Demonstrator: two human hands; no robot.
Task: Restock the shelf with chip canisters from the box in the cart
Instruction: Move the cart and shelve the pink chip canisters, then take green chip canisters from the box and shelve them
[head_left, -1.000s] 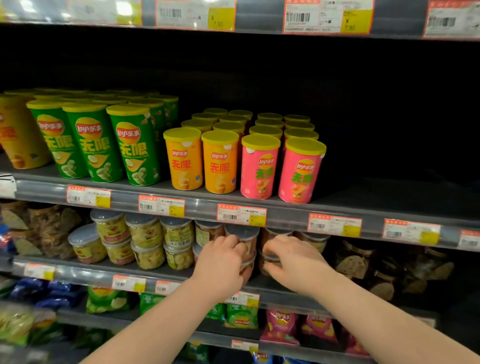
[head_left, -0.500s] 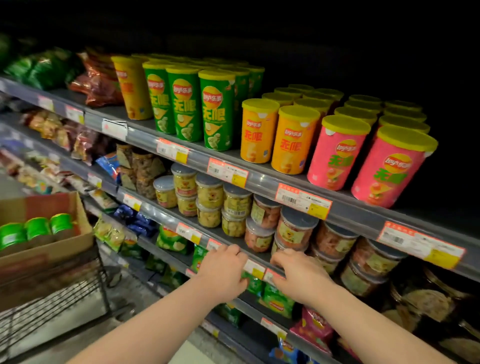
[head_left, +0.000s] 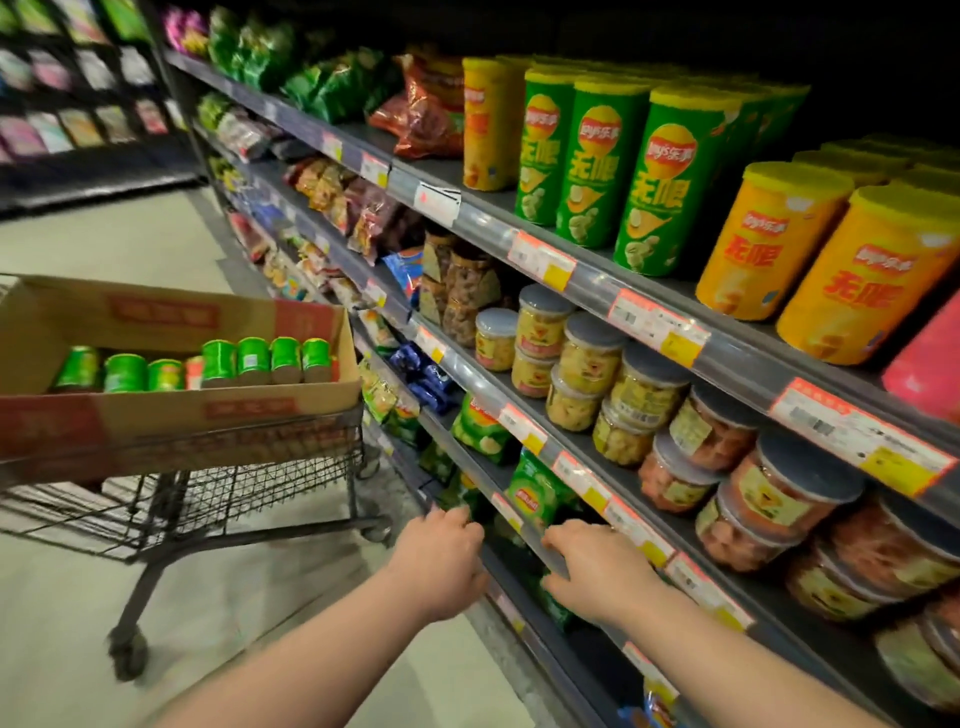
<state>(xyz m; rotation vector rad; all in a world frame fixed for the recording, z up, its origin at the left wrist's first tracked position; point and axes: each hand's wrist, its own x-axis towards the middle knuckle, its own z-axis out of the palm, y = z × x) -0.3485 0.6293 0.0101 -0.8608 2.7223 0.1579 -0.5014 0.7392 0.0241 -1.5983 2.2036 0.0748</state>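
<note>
A cardboard box (head_left: 171, 415) sits on a black wire cart (head_left: 218, 483) at the left, and several green chip canisters (head_left: 252, 361) lie on their sides in it. On the shelf (head_left: 727, 353) at the right stand tall green canisters (head_left: 660, 182), short orange canisters (head_left: 769, 239) and a pink one at the frame edge. My left hand (head_left: 441, 558) and my right hand (head_left: 597, 566) hover low in front of a lower shelf rail. Both hold nothing, fingers loosely spread. The box lies well to the left of my left hand.
Clear tubs with grey lids (head_left: 587, 364) fill the shelf below the canisters. Bagged snacks (head_left: 535, 493) sit on the lower shelves and further down the aisle. Pale floor (head_left: 130, 244) runs left of the shelving, around the cart.
The view has swung left and down, bringing the cart and box into sight. Both hands have come away from the tubs and dropped lower, empty.
</note>
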